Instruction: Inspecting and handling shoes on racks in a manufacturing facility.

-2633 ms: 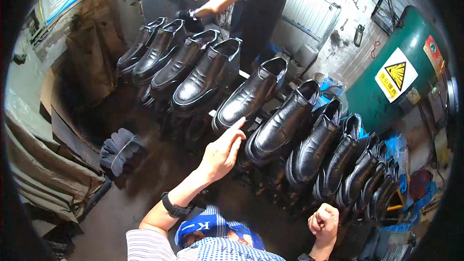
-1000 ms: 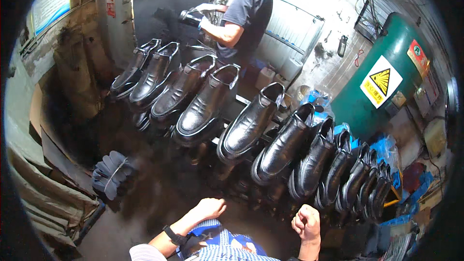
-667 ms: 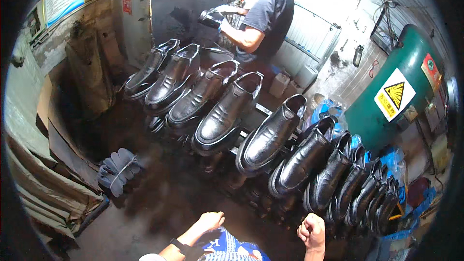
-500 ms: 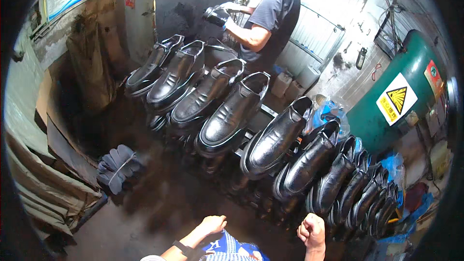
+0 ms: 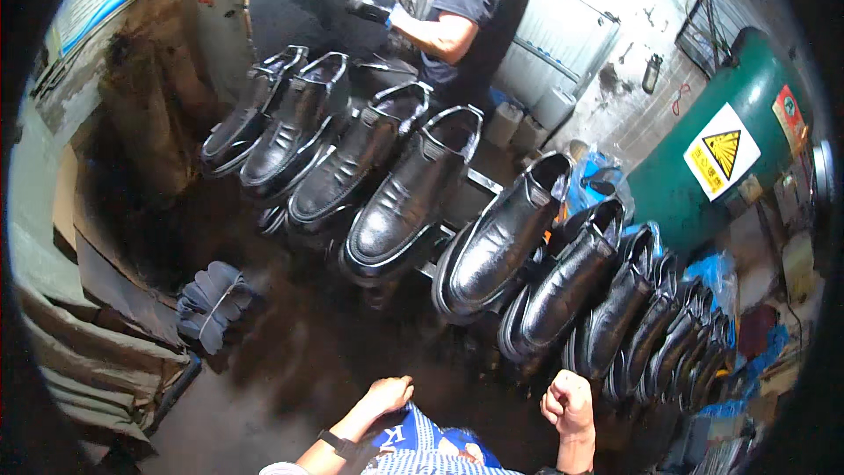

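Note:
My left hand (image 5: 387,393) hangs low near my body with its fingers curled and nothing in it. A black watch sits on its wrist. My right hand (image 5: 570,404) is a closed fist, also holding nothing. In front of both runs a long row of shiny black leather shoes (image 5: 397,204) on a rack, toes toward me; the shoe closest to my right fist (image 5: 563,288) is about a hand's width away. Neither hand touches a shoe.
Another person in a dark shirt (image 5: 475,9) stands at the far end holding a dark shoe (image 5: 369,3). A green tank with a yellow warning label (image 5: 730,145) is at right. A bundle of dark fabric (image 5: 213,301) lies on the dark floor at left.
My left hand was reaching out at a shoe in the row; it has drawn back down to my body. The right fist stayed put. The view has shifted.

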### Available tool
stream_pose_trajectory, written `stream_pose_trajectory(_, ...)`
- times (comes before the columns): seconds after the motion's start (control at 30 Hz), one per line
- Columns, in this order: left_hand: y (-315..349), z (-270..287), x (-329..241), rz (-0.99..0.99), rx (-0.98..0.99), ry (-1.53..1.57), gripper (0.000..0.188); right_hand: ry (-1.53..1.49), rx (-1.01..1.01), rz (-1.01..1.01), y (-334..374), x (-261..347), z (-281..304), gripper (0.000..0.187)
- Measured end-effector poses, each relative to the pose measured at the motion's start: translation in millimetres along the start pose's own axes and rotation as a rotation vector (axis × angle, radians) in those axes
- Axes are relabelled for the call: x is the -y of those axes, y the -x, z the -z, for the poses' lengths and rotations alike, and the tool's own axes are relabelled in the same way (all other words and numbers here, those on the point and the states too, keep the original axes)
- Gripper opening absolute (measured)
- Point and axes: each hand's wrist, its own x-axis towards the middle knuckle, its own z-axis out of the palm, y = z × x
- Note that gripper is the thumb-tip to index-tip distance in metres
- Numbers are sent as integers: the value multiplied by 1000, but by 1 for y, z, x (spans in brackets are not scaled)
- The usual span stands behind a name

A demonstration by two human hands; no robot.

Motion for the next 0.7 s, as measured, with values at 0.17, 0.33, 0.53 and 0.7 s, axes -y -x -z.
stream_pose_trajectory(0.17,5,60,-43,-247,-474,610,17,-11,2,-5,-3,2,1,28)
stream_pose_trajectory(0.33,9,164,-114,-735,-850,665,22,-18,-38,5,1,6,0,28)
stream_pose_trajectory(0.53,-15,216,-164,-537,-779,113,28,-38,-82,24,9,7,1,28)
stream_pose_trajectory(0.7,-7,208,-169,-612,-821,-3,30,-87,-124,34,15,2,6,29)
